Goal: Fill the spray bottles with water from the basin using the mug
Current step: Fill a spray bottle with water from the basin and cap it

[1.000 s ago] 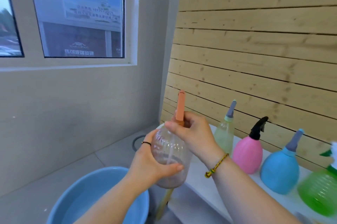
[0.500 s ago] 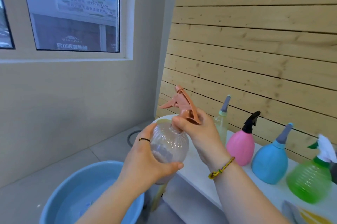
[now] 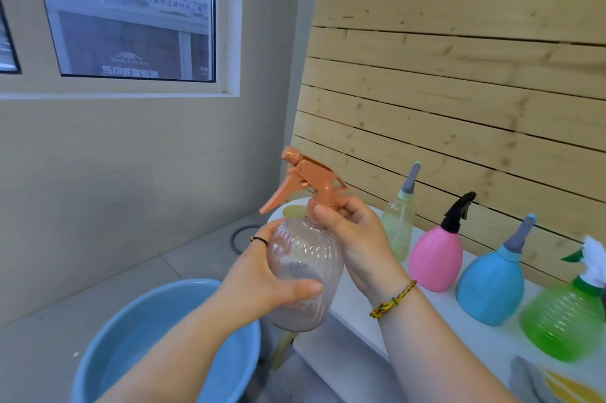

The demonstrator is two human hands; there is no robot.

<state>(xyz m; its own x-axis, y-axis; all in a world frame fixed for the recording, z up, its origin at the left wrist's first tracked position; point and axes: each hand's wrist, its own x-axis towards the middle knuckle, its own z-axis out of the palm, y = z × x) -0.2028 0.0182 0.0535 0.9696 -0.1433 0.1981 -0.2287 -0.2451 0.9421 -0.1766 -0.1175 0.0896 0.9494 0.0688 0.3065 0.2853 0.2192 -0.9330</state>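
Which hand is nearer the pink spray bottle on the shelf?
Right. The right hand grips the clear bottle's neck just left of the pink spray bottle; the left hand is beyond, on the clear bottle's far side.

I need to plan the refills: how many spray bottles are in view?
5: a clear bottle held in both hands; pale green, pink, blue and bright green on the shelf. More may sit beyond the frame's right edge.

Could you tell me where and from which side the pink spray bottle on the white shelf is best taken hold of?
Probably around the narrow neck just under the black trigger head of the pink spray bottle, coming from the front. It stands upright with the wooden slat wall behind and bottles on both sides, and its bulging body looks wider and harder to wrap fingers around.
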